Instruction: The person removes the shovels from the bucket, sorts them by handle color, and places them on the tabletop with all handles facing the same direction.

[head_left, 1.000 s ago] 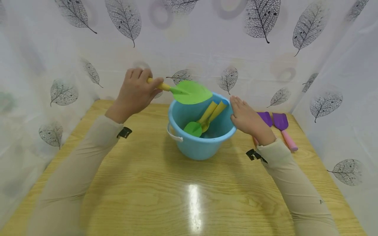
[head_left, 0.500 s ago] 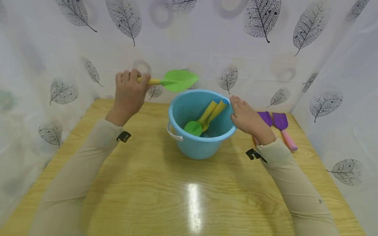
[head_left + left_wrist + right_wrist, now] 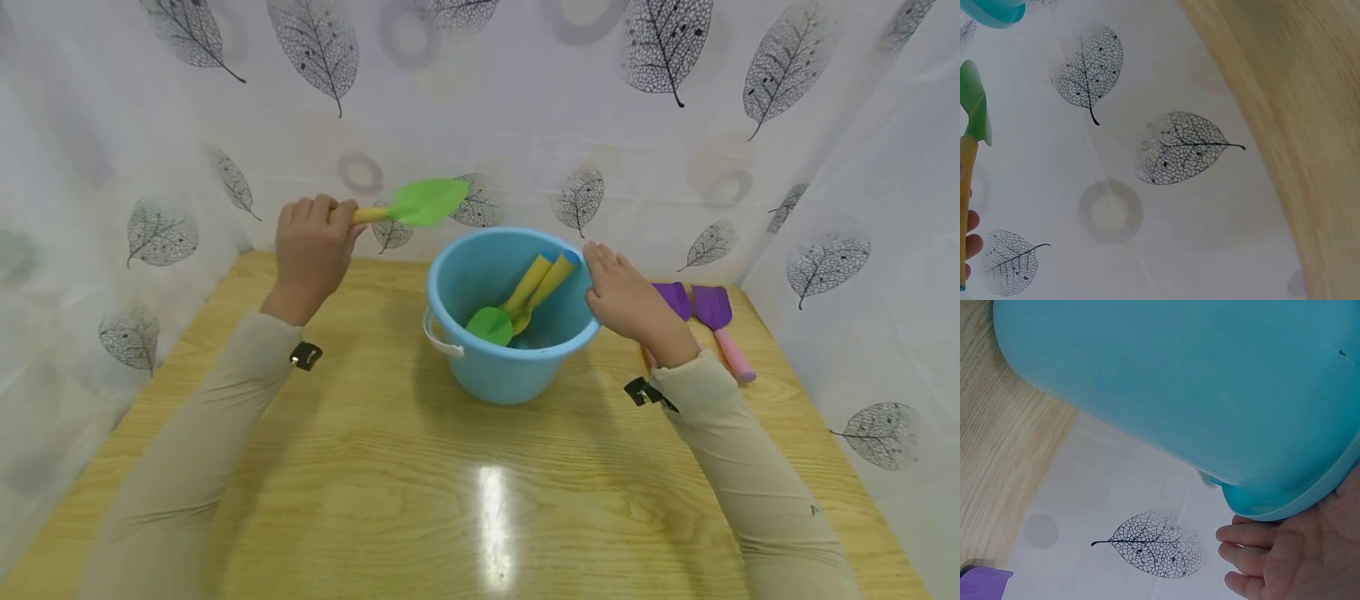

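My left hand [image 3: 313, 250] grips the yellow handle of a toy trowel [image 3: 429, 202], held up left of the bucket with its green leaf-shaped blade pointing right. The trowel [image 3: 974, 100] also shows at the left edge of the left wrist view, with fingertips behind its handle. A light blue bucket [image 3: 501, 379] stands on the table. Inside it lean a green-bladed toy tool [image 3: 490, 326] and a yellow one [image 3: 551, 282], both with yellow, blue-tipped handles. My right hand [image 3: 632, 298] rests on the bucket's right rim with its fingers straight; in the right wrist view the rim meets the palm side.
Two purple toy shovels with pink handles lie on the wooden table [image 3: 360, 467] at the right; the nearer-to-bucket shovel [image 3: 674, 300] is partly hidden by my right hand, the other shovel [image 3: 712, 308] shows whole. A leaf-printed white curtain [image 3: 487, 125] surrounds the table's back and sides.
My left hand has drawn the trowel leftward from over the bucket's rim to a spot left of the bucket. The right hand and the bucket stay put.
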Demonstrator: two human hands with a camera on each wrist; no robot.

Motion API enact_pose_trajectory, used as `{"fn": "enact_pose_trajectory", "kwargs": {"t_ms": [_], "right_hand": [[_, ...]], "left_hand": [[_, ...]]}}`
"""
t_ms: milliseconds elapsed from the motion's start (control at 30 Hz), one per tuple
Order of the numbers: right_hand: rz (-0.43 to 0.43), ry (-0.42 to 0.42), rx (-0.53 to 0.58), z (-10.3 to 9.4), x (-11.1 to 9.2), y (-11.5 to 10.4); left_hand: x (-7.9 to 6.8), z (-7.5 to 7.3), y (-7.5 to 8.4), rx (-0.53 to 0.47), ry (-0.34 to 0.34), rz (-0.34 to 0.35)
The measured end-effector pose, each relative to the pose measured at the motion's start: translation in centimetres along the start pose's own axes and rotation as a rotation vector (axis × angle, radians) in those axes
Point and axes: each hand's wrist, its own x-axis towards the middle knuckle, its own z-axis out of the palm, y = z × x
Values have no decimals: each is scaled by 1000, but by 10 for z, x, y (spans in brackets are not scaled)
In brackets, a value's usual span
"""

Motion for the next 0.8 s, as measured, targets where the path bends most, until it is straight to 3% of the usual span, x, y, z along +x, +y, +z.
{"fn": "enact_pose_trajectory", "kwargs": {"t_ms": [200,800], "right_hand": [[-4,-1,-1,1,1,0],[-3,17,7,3,2,3]], "left_hand": [[-10,5,-11,4,0,-14],[-34,15,-36,27,-93,-138]]}}
